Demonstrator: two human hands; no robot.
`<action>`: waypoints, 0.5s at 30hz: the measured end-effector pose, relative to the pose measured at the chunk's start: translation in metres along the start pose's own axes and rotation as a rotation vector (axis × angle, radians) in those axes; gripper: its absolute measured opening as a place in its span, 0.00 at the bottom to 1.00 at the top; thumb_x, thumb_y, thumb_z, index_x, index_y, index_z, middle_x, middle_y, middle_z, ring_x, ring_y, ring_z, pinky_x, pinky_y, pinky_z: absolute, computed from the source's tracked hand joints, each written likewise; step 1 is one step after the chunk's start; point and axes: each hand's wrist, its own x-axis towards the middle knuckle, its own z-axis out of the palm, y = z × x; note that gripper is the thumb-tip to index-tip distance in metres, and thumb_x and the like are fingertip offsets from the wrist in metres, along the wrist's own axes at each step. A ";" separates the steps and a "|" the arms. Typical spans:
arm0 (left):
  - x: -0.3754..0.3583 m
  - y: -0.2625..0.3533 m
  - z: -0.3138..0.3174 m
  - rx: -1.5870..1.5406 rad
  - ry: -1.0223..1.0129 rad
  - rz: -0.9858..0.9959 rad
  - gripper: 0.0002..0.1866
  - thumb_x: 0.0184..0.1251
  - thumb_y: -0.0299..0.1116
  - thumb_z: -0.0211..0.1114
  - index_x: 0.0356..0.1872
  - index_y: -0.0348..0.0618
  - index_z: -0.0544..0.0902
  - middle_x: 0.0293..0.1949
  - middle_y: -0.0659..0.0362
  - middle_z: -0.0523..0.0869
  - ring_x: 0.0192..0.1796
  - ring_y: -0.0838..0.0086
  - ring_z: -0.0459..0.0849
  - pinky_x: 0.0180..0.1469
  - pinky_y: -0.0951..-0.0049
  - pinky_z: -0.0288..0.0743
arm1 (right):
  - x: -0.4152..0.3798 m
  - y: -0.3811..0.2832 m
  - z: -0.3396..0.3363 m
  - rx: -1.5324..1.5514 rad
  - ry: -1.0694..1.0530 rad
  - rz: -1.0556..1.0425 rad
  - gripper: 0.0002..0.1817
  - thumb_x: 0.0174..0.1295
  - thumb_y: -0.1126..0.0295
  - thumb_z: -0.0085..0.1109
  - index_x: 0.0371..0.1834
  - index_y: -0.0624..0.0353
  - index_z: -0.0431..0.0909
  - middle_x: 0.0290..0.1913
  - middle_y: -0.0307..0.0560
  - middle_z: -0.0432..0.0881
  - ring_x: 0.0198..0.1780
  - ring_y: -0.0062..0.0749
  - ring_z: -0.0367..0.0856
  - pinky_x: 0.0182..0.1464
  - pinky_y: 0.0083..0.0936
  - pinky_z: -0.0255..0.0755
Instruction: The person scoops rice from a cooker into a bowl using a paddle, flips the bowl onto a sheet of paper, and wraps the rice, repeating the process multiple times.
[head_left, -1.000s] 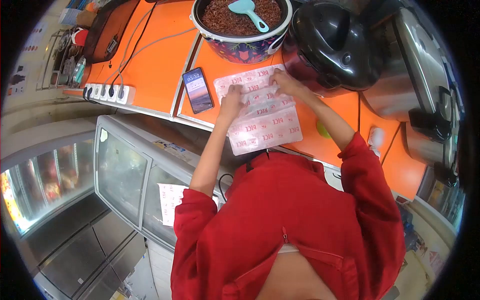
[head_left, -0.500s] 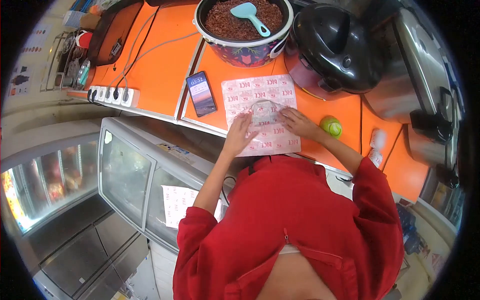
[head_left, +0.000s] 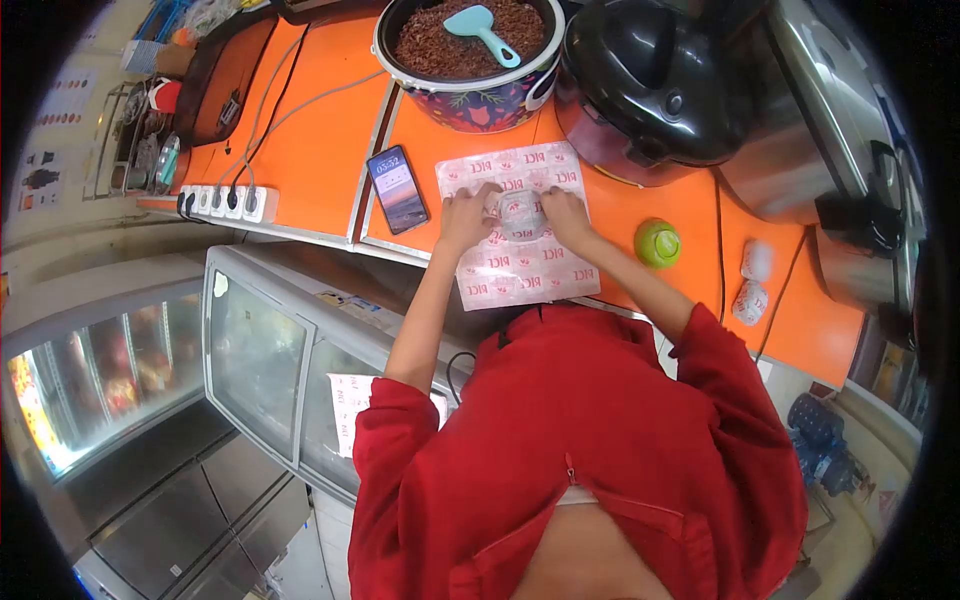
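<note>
A sheet of food wrapping paper [head_left: 520, 285] printed in red lies flat on the orange counter in front of me. On its middle is a small clear plastic cup [head_left: 522, 222], and the red print shows through it. My left hand [head_left: 468, 215] has its fingers curled against the cup's left side. From the right, my right hand [head_left: 567, 215] grips the opposite side with bent fingers. Whatever the cup holds, if anything, I cannot make out.
Beyond the paper stands a patterned pot of dark reddish rice [head_left: 420, 45] with a pale-blue rice paddle [head_left: 482, 30] on top. A phone [head_left: 398, 190] lies left, a green round object [head_left: 657, 243] right. Black-lidded cooker [head_left: 650, 80], power strip [head_left: 230, 203] and wrapped bundles [head_left: 750, 302] sit around.
My fingers were stretched out around the cup and lower on the paper; now they are curled at its two sides, farther up. The cup shows more fully. The view has shifted slightly.
</note>
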 end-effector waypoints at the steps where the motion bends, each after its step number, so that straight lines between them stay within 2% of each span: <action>1: -0.004 0.002 -0.001 0.041 0.067 0.090 0.26 0.42 0.34 0.74 0.47 0.51 0.77 0.38 0.53 0.81 0.47 0.53 0.78 0.44 0.61 0.72 | -0.008 0.001 0.008 0.088 0.065 0.019 0.18 0.46 0.69 0.63 0.41 0.64 0.78 0.40 0.60 0.78 0.44 0.54 0.78 0.46 0.44 0.74; 2: -0.004 0.004 -0.003 0.045 0.067 0.100 0.26 0.42 0.34 0.74 0.47 0.51 0.77 0.38 0.53 0.81 0.47 0.53 0.78 0.44 0.61 0.72 | -0.016 0.000 0.011 0.177 0.132 0.037 0.21 0.46 0.66 0.63 0.44 0.65 0.77 0.41 0.62 0.77 0.45 0.54 0.77 0.47 0.43 0.74; 3: -0.004 0.005 -0.006 0.113 0.150 0.177 0.27 0.44 0.30 0.72 0.50 0.50 0.76 0.41 0.53 0.80 0.48 0.56 0.78 0.48 0.61 0.72 | -0.023 -0.002 0.015 0.180 0.144 0.046 0.21 0.46 0.66 0.63 0.44 0.65 0.77 0.41 0.62 0.77 0.45 0.54 0.77 0.47 0.43 0.74; 4: -0.004 0.006 -0.007 0.177 0.230 0.255 0.29 0.45 0.25 0.70 0.53 0.49 0.74 0.45 0.53 0.79 0.50 0.60 0.78 0.52 0.61 0.72 | -0.032 -0.005 0.017 0.270 0.271 0.006 0.25 0.47 0.66 0.64 0.48 0.68 0.74 0.45 0.61 0.77 0.46 0.52 0.77 0.50 0.40 0.73; 5: -0.003 0.000 0.002 0.175 0.225 0.269 0.29 0.45 0.25 0.70 0.53 0.49 0.74 0.45 0.53 0.79 0.50 0.60 0.78 0.52 0.61 0.72 | -0.041 -0.005 0.020 0.354 0.397 -0.034 0.29 0.49 0.65 0.65 0.53 0.71 0.71 0.49 0.61 0.76 0.48 0.50 0.77 0.54 0.37 0.71; 6: 0.001 -0.006 0.011 -0.244 0.080 0.283 0.27 0.47 0.23 0.69 0.53 0.46 0.74 0.46 0.51 0.79 0.53 0.59 0.77 0.52 0.61 0.73 | -0.046 -0.007 0.022 0.349 0.407 -0.022 0.29 0.49 0.65 0.65 0.53 0.71 0.71 0.49 0.61 0.76 0.48 0.50 0.77 0.54 0.37 0.71; 7: 0.008 -0.007 0.016 -0.658 -0.075 0.289 0.25 0.49 0.21 0.67 0.53 0.42 0.74 0.48 0.48 0.79 0.56 0.58 0.77 0.53 0.61 0.74 | -0.046 -0.009 0.026 0.397 0.389 0.060 0.34 0.48 0.64 0.67 0.57 0.71 0.68 0.51 0.58 0.76 0.50 0.46 0.76 0.57 0.34 0.69; 8: 0.007 0.004 0.012 -0.655 -0.082 0.307 0.25 0.49 0.21 0.67 0.53 0.42 0.74 0.48 0.48 0.79 0.56 0.58 0.77 0.53 0.61 0.74 | -0.047 -0.012 0.024 0.446 0.374 0.145 0.39 0.48 0.63 0.70 0.61 0.72 0.65 0.53 0.55 0.76 0.52 0.42 0.75 0.60 0.31 0.67; 9: -0.004 0.015 0.010 -0.882 -0.114 0.262 0.23 0.51 0.19 0.66 0.51 0.39 0.74 0.50 0.50 0.79 0.58 0.62 0.76 0.55 0.64 0.73 | -0.050 -0.011 0.022 0.444 0.391 0.162 0.39 0.48 0.63 0.70 0.61 0.72 0.65 0.53 0.55 0.76 0.52 0.42 0.75 0.60 0.31 0.67; 10: -0.013 0.031 0.006 -1.106 -0.160 0.216 0.21 0.53 0.17 0.64 0.50 0.36 0.74 0.52 0.52 0.79 0.60 0.66 0.75 0.58 0.67 0.73 | -0.057 -0.009 0.013 0.952 0.264 0.149 0.40 0.46 0.63 0.72 0.61 0.71 0.65 0.53 0.51 0.75 0.54 0.39 0.75 0.60 0.31 0.67; 11: -0.020 0.046 -0.002 -1.102 -0.186 0.184 0.20 0.54 0.17 0.65 0.50 0.36 0.73 0.52 0.53 0.79 0.60 0.69 0.75 0.59 0.68 0.73 | -0.065 -0.007 0.001 1.454 0.132 0.117 0.41 0.44 0.64 0.75 0.61 0.70 0.65 0.54 0.48 0.74 0.55 0.36 0.74 0.61 0.31 0.66; 12: -0.025 0.059 -0.010 -1.099 -0.219 0.155 0.19 0.54 0.18 0.65 0.49 0.36 0.73 0.52 0.55 0.79 0.60 0.72 0.75 0.59 0.70 0.73 | -0.075 -0.008 -0.012 1.603 0.081 0.166 0.43 0.38 0.70 0.77 0.62 0.63 0.65 0.55 0.46 0.73 0.55 0.31 0.72 0.58 0.31 0.69; 13: -0.028 0.069 -0.012 -1.082 -0.242 0.132 0.22 0.52 0.19 0.68 0.50 0.37 0.72 0.48 0.55 0.80 0.57 0.71 0.76 0.58 0.70 0.73 | -0.082 -0.005 -0.008 1.600 0.136 0.196 0.43 0.38 0.70 0.77 0.62 0.63 0.65 0.55 0.46 0.73 0.55 0.31 0.72 0.58 0.31 0.69; 15: -0.023 0.085 -0.015 -1.073 -0.314 0.141 0.26 0.49 0.20 0.71 0.50 0.38 0.72 0.45 0.56 0.81 0.55 0.70 0.78 0.57 0.71 0.72 | -0.097 0.008 0.003 1.819 0.087 0.037 0.43 0.40 0.73 0.75 0.63 0.61 0.62 0.50 0.42 0.76 0.50 0.30 0.76 0.56 0.30 0.70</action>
